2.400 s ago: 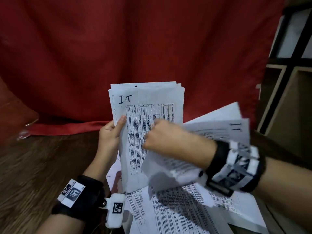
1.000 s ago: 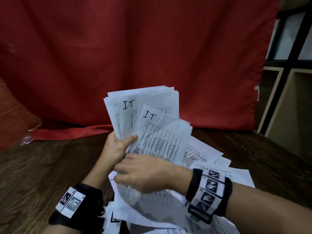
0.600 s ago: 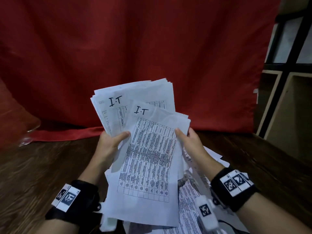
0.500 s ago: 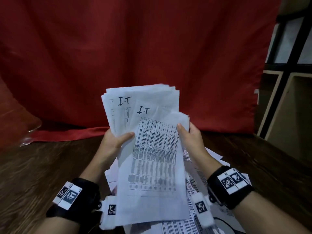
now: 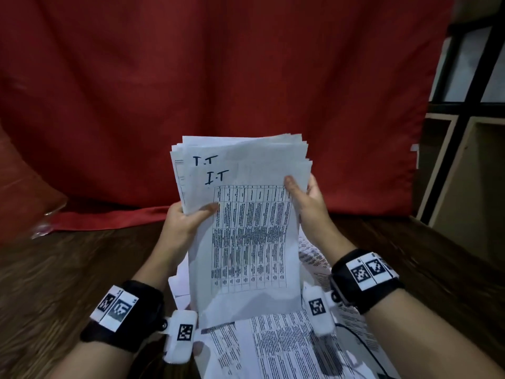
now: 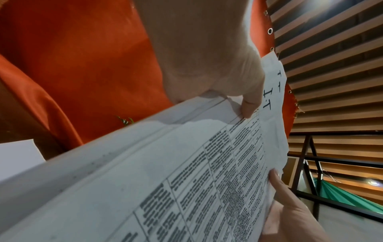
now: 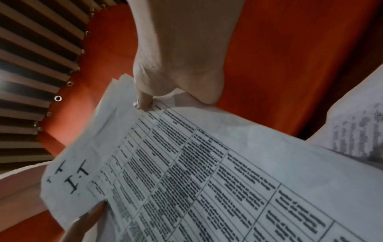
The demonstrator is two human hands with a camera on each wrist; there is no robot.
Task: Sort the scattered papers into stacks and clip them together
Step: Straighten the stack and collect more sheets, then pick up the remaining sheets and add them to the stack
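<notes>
A stack of printed sheets (image 5: 246, 214) marked "I.T" stands upright in front of me, its front page a dense table. My left hand (image 5: 188, 217) grips its left edge, thumb on the front page. My right hand (image 5: 306, 198) grips the right edge, thumb on the front near the top of the table. The left wrist view shows the stack (image 6: 186, 163) under my left thumb (image 6: 249, 104). In the right wrist view the stack (image 7: 207, 163) sits under my right thumb (image 7: 143, 101). Loose printed papers (image 5: 287, 348) lie scattered on the wooden table (image 5: 54, 283) below.
A red curtain (image 5: 218, 77) hangs behind the table. A wooden shelf unit with a black frame (image 5: 464, 132) stands at the right. A black cable (image 5: 363, 343) crosses the loose papers near my right wrist.
The right hand brought one "I.T" sheet from the table onto the front of the stack, then shifted to the right edge. The sheets, fanned out before, now line up more squarely.
</notes>
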